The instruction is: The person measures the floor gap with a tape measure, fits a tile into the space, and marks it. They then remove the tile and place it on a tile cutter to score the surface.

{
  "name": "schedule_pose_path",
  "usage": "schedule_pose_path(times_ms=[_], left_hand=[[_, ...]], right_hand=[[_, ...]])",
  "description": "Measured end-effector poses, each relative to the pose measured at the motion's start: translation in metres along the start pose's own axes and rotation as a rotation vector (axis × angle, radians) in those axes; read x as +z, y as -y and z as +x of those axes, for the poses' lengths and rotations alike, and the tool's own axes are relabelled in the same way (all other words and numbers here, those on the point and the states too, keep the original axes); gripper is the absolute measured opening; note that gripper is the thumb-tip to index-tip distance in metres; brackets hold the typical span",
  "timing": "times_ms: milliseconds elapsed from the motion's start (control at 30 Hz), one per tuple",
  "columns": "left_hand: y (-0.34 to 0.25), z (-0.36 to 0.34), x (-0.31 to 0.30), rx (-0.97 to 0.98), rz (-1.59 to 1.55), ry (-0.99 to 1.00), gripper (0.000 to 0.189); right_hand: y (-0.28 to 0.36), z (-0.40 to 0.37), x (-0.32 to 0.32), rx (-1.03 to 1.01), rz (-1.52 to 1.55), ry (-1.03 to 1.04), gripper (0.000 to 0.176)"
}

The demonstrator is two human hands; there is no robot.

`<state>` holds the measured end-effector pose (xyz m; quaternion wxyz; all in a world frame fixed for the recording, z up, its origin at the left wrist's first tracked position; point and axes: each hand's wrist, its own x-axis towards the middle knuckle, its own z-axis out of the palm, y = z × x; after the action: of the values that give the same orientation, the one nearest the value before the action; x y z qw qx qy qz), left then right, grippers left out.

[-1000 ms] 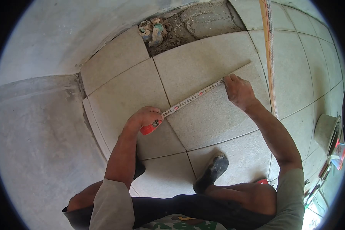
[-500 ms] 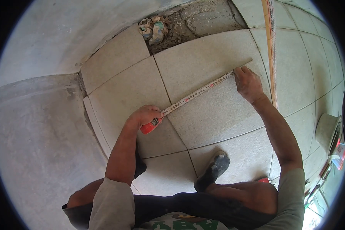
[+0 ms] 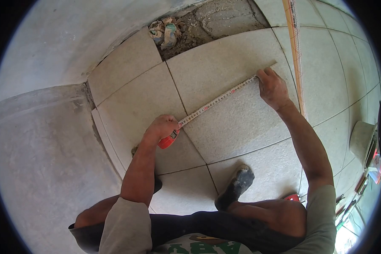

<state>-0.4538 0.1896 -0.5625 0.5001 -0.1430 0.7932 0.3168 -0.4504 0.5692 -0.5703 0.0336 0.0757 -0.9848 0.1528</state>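
Left grip [image 3: 163, 127]: clamped on the tape measure [image 3: 167, 141], its red case showing beneath
Right grip [image 3: 274, 87]: pinching the blade [image 3: 218, 100] toward its far end
Blade: stretched between both grips, over floor tiles [image 3: 237, 133]

The left hand [image 3: 163, 126] hides part of the case [image 3: 169, 140]; the right hand [image 3: 273, 89] covers the far end of the tape [image 3: 218, 100]. The strip [image 3: 293, 42] and shirt [image 3: 194, 249] are cut off by the picture's edges.
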Motion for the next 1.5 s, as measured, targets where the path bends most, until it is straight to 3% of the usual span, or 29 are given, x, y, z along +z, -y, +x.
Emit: schedule_pose_path(times_ms=[367, 567, 633, 733, 1500], left_hand=[[0.007, 0.001, 0.017, 0.038, 0.139, -0.208, 0.019], [0.001, -0.006, 0.016, 0.01, 0.065, -0.201, 0.016], [0.002, -0.007, 0.014, 0.007, -0.2, -0.13, 0.011], [0.001, -0.006, 0.011, -0.01, -0.236, -0.117, 0.013], [0.001, 0.001, 0.012, -0.049, -0.169, -0.169, 0.012]], right_hand=[[-0.004, -0.002, 0.003, -0.034, 0.009, -0.112, 0.01], [-0.01, -0.003, 0.005, -0.078, 0.06, -0.156, 0.011], [-0.012, -0.002, 0.004, -0.079, 0.074, -0.163, 0.011], [-0.008, 0.0, 0.005, -0.063, 0.058, -0.143, 0.011], [-0.009, -0.004, 0.009, -0.04, 0.073, -0.142, 0.01]])
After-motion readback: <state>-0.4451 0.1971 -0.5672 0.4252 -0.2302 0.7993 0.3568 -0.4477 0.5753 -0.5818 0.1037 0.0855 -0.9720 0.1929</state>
